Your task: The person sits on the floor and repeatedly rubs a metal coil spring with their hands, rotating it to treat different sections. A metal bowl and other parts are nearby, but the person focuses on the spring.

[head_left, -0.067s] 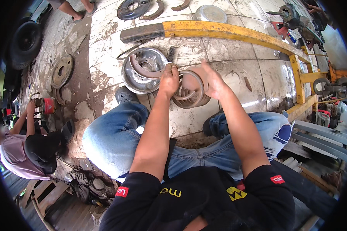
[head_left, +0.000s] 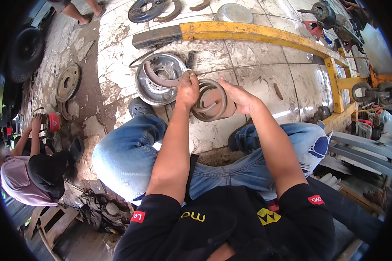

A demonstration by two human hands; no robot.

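Straight ahead at twelve o'clock, the coiled brown strip (head_left: pixel 213 96) could slip or unwind if the left hand (head_left: pixel 188 90), seemingly clamped on its nine-o'clock edge, loosens, because whether the right hand (head_left: pixel 244 99) at three o'clock grips it I cannot tell.

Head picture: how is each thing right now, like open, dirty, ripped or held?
Left hand: closed on the coil spring's edge
Right hand: open, fingertips by the spring
Coil spring: between both hands
Tiled floor: dirty, smeared
Round metal plate: lying on the floor, stained
Curved brake shoe: lying across the plate
Yellow frame: scuffed paint
Jeans: ripped at right knee
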